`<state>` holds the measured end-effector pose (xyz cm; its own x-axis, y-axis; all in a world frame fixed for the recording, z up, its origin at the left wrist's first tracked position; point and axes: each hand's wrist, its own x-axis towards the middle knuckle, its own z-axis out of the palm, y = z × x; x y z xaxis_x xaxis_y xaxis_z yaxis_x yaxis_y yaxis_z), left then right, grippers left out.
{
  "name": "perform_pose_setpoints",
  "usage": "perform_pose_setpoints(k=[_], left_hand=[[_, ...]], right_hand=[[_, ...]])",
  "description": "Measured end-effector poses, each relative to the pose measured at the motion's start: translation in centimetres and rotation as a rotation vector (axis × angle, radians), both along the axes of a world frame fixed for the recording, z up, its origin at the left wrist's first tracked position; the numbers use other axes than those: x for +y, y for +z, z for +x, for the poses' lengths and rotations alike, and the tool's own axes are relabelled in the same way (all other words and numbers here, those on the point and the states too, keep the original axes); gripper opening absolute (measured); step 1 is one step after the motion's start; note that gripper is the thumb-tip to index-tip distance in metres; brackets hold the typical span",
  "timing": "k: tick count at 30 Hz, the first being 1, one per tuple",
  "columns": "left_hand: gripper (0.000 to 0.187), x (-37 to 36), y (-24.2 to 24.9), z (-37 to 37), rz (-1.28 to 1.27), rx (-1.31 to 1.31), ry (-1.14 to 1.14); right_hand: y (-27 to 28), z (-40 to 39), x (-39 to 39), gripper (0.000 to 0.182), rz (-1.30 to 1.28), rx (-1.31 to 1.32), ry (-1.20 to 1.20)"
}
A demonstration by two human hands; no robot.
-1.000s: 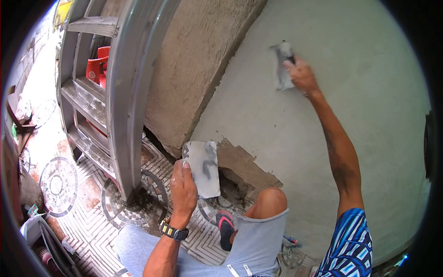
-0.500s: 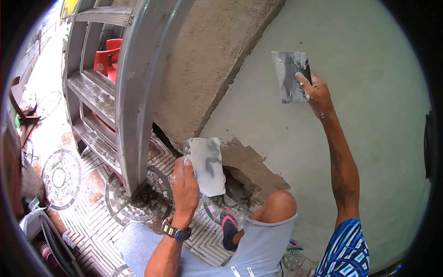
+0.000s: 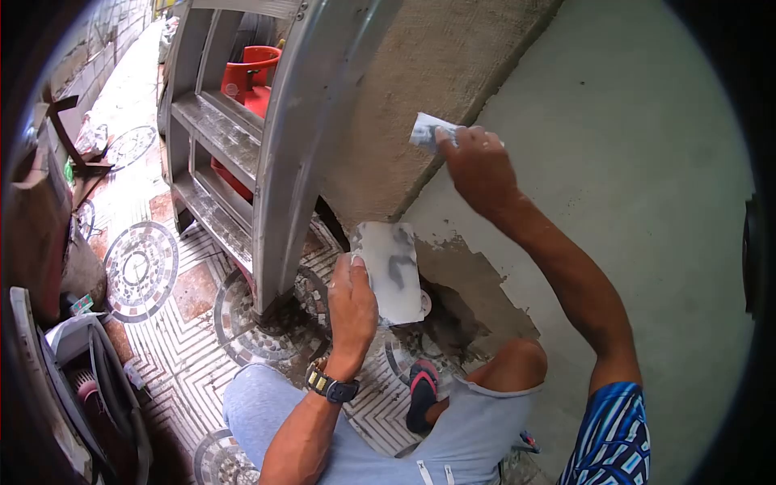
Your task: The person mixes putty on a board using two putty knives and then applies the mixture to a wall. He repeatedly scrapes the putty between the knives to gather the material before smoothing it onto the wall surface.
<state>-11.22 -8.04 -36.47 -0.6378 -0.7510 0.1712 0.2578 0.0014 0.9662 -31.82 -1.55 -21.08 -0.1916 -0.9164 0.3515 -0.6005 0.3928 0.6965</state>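
My left hand [image 3: 353, 303] is closed on the edge of a flat rectangular putty blade [image 3: 390, 271] smeared with white putty, held low in front of the wall. A wristwatch [image 3: 333, 385] is on that arm. My right hand [image 3: 483, 174] grips a second putty blade [image 3: 424, 132], seen tilted, its face partly covered by the fingers. That blade overlaps the rough brown band of wall [image 3: 380, 113] beside the smooth grey-white wall surface [image 3: 647, 178]. Below lies a bare brown patch [image 3: 477, 279] with a ragged lower edge, near the left-hand blade.
A metal stepladder [image 3: 295, 153] stands close on the left, with a red gas cylinder [image 3: 260, 99] behind it. Patterned tiles [image 3: 178, 364] cover the floor. Bags and a grey container [image 3: 77, 347] line the left side. My knees are bent below the hands.
My right hand has swung left with its blade, from over the smooth wall to the rough band's edge, and the blade has tilted. The left hand keeps its blade; the view has shifted slightly.
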Motion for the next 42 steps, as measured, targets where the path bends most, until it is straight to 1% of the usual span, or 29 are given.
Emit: perform_pose_setpoints(k=[2, 5, 6, 9, 10, 11, 13, 16, 19, 20, 22, 23, 26, 29, 30, 31, 32, 33, 34, 35, 36, 37, 38, 39, 42], left_hand=[[0.032, -0.1, 0.3, 0.3, -0.032, 0.02, 0.026], [0.035, 0.0, 0.3, 0.4, -0.003, -0.019, 0.004], [0.034, 0.2, 0.3, 0.3, -0.011, -0.004, 0.013], [0.033, 0.5, 0.3, 0.1, -0.035, 0.036, 0.029], [0.033, 0.6, 0.4, 0.2, -0.04, 0.044, 0.032], [0.033, 0.6, 0.4, 0.3, -0.041, 0.05, 0.036], [0.033, 0.5, 0.9, 0.7, -0.015, 0.036, 0.028], [0.033, 0.1, 0.7, 0.6, 0.001, 0.036, 0.005], [0.033, -0.5, -0.1, 0.5, -0.012, 0.014, 0.004], [0.033, -0.6, -0.3, 0.4, -0.019, 0.001, 0.005], [0.033, -0.8, -0.7, 0.0, 0.027, 0.048, -0.003], [0.034, -0.7, -1.0, -0.2, 0.051, 0.069, -0.008], [0.032, -0.9, -1.6, -0.5, 0.211, 0.101, -0.141], [0.031, -0.6, -2.1, -1.3, 0.68, 0.185, -0.306], [0.031, -0.4, -1.9, -1.3, 0.799, 0.21, -0.342], [0.03, -0.3, -1.5, -1.1, 0.916, 0.232, -0.377], [0.03, -0.2, -1.5, -1.1, 0.969, 0.256, -0.414], [0.03, -0.2, -1.5, -1.2, 1.022, 0.276, -0.45], [0.03, -0.2, -1.9, -1.1, 1.011, 0.296, -0.493], [0.03, -0.1, -2.0, -1.2, 1.0, 0.315, -0.539], [0.03, -0.1, -1.9, -1.4, 1.08, 0.336, -0.563], [0.031, -0.5, -2.0, -1.2, 1.094, 0.374, -0.595], [0.03, -0.7, -1.7, -0.8, 1.046, 0.355, -0.578], [0.03, -1.1, -0.1, -0.1, 0.997, 0.339, -0.559], [0.033, -1.1, -2.3, -0.8, 0.941, 0.286, -0.471]], right_hand=[[-2.0, -0.2, -1.1, 0.03, 0.166, 0.324, -0.011], [-4.3, -1.3, -2.6, 0.035, 0.39, 0.517, -0.137], [-4.5, -1.7, -2.9, 0.039, 0.521, 0.56, -0.183], [-5.5, -4.0, -2.5, 0.04, 0.64, 0.607, -0.329], [-5.9, -3.8, -2.1, 0.039, 0.603, 0.608, -0.374], [-6.3, -3.6, -1.5, 0.039, 0.678, 0.585, -0.382], [-5.1, 0.0, 0.1, 0.04, 0.837, 0.535, -0.411], [-2.8, 4.1, 1.2, 0.033, 0.748, 0.203, -0.353], [-1.0, 4.0, 3.1, 0.028, 0.265, 0.041, -0.003], [0.7, 3.8, 3.9, 0.025, 0.187, -0.098, 0.078], [5.8, 6.3, 4.1, 0.022, -0.022, -0.8, -0.261], [7.2, 6.9, 4.5, 0.022, -0.139, -1.147, -0.437], [5.6, 4.9, 7.8, 0.025, -0.488, -1.424, -0.177], [4.8, 9.1, 7.4, 0.028, -0.562, -1.306, -0.192], [3.4, 9.9, 7.6, 0.027, -0.533, -1.21, -0.055], [3.2, 10.5, 7.9, 0.029, -0.302, -1.071, -0.116], [0.2, 9.1, 8.1, 0.045, -0.254, -0.974, 0.461], [0.1, 10.9, 7.2, 0.062, -0.168, -0.897, 0.616], [-1.2, 10.7, 7.2, 0.061, -0.094, -0.991, 0.644], [-2.0, 10.8, 7.5, 0.061, -0.031, -0.956, 0.603], [-2.7, 11.0, 7.8, 0.061, 0.031, -0.923, 0.563], [-3.3, 11.1, 8.2, 0.061, 0.094, -0.893, 0.525], [-3.9, 10.8, 8.9, 0.061, 0.112, -0.85, 0.506], [-4.4, 10.4, 9.8, 0.062, 0.131, -0.806, 0.49], [-4.1, 8.7, 12.2, 0.062, 0.206, -0.731, 0.374]])
